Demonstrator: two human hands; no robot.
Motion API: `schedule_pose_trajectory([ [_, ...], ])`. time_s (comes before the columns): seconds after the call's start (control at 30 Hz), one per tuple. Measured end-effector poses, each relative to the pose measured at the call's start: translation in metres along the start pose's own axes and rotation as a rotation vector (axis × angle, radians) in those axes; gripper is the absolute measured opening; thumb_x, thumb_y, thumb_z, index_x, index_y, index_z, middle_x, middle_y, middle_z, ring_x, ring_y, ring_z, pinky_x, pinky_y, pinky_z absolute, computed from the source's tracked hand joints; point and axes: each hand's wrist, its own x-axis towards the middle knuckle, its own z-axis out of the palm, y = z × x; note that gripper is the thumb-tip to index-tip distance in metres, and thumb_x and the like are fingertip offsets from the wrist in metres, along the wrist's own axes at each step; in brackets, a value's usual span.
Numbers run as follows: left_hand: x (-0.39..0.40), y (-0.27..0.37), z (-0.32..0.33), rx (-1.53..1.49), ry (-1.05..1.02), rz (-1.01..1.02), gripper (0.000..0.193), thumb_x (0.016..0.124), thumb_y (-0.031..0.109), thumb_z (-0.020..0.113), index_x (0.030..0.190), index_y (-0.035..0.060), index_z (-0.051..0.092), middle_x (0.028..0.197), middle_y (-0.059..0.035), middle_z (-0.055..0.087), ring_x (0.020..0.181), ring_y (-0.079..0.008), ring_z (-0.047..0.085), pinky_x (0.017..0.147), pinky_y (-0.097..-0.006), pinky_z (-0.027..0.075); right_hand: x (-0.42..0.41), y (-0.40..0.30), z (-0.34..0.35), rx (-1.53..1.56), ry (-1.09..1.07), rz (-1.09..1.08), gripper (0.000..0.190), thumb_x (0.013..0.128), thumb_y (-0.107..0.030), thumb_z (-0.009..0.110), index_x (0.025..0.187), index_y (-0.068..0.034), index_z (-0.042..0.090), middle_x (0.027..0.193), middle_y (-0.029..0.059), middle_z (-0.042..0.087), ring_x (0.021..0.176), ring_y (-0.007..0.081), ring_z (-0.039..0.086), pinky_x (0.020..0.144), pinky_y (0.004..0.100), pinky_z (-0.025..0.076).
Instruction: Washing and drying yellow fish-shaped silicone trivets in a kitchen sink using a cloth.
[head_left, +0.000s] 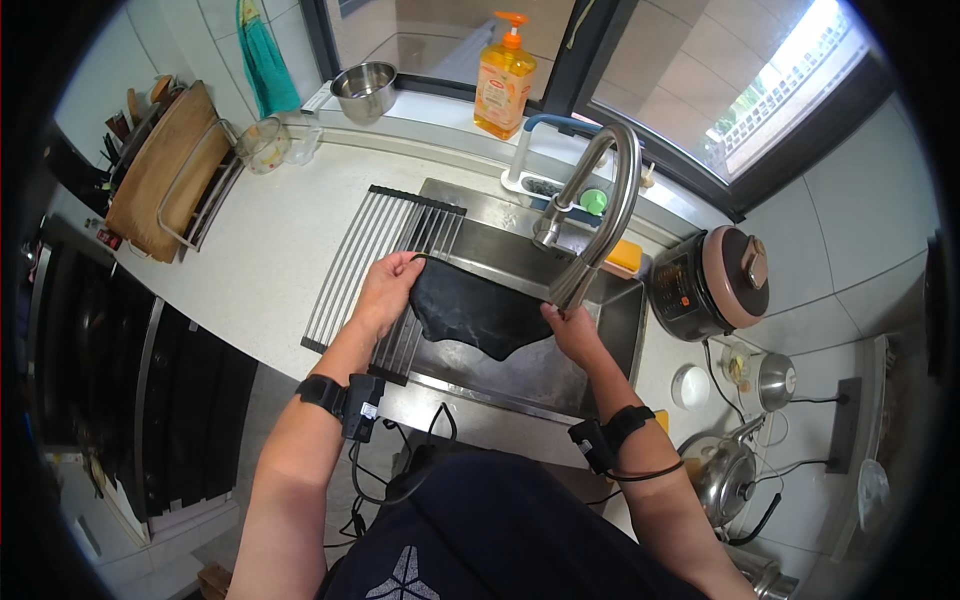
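A black, flat, flexible piece with a scalloped lower edge (484, 307) is stretched between my two hands above the stainless steel sink (495, 382). My left hand (390, 289) pinches its upper left corner over the roll-up drying rack (352, 262). At its right end, my right hand (574, 330) grips the edge, close below the head of the gooseneck faucet (574, 281). Whether water is running cannot be told. Each forearm wears a black strap with a small cabled device.
Behind the sink stand an orange soap bottle (504, 86), a sponge caddy (536, 180) and a yellow sponge (624, 257). To the right are an electric cooker (709, 285), a white bowl (691, 387) and a metal kettle (720, 476). Wooden cutting boards (169, 172) lean in a rack at left.
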Motion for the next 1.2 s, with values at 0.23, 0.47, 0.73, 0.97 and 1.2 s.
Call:
schedule_pose_trajectory([
  [0.23,-0.002,-0.015,0.026,0.059,-0.035,0.017,0.021,0.096,0.015,0.06,0.105,-0.0029,0.065,0.08,0.0021,0.063,0.069,-0.0043,0.054,0.065,-0.0193,0.045,-0.008,0.011,-0.036,-0.023,-0.051,-0.011,0.036,0.091,-0.033,0.064,0.088,0.002,0.065,0.067,0.0151,0.059,0.063,0.0236,0.057,0.062,0.0373,0.046],
  [0.47,0.002,-0.041,0.08,0.097,-0.189,-0.055,0.019,0.097,0.016,0.059,0.105,0.0,0.066,0.084,0.0017,0.065,0.074,-0.004,0.056,0.069,-0.0184,0.045,-0.029,0.046,-0.08,0.027,0.062,0.029,0.028,0.092,-0.029,0.065,0.091,0.0,0.066,0.073,0.0082,0.063,0.069,0.0155,0.056,0.067,0.0313,0.046],
  [0.73,0.004,-0.06,0.144,-0.019,-0.318,-0.053,0.018,0.098,0.015,0.057,0.105,0.0003,0.064,0.084,0.0018,0.065,0.073,-0.0047,0.057,0.068,-0.0197,0.046,-0.051,0.083,-0.122,0.246,0.189,0.171,0.022,0.094,-0.024,0.065,0.09,-0.003,0.068,0.071,-0.004,0.058,0.067,0.0059,0.048,0.062,0.0231,0.041],
  [0.97,-0.001,-0.063,0.168,0.065,-0.28,-0.052,0.011,0.096,0.011,0.058,0.097,0.0032,0.065,0.077,0.0034,0.059,0.067,-0.005,0.052,0.061,-0.0209,0.043,-0.056,0.121,-0.132,0.321,0.182,0.128,0.024,0.096,-0.025,0.061,0.092,-0.002,0.067,0.072,-0.0049,0.057,0.069,0.0058,0.048,0.062,0.0235,0.041],
  [1.2,-0.017,-0.069,0.194,0.331,-0.207,0.009,0.02,0.091,0.018,0.067,0.077,0.0032,0.065,0.067,0.0035,0.057,0.064,-0.0032,0.049,0.056,-0.0231,0.04,-0.036,0.088,-0.045,1.007,0.06,0.4,0.035,0.099,-0.046,0.049,0.111,-0.015,0.061,0.097,-0.0014,0.062,0.09,0.0112,0.059,0.077,0.0322,0.05],
])
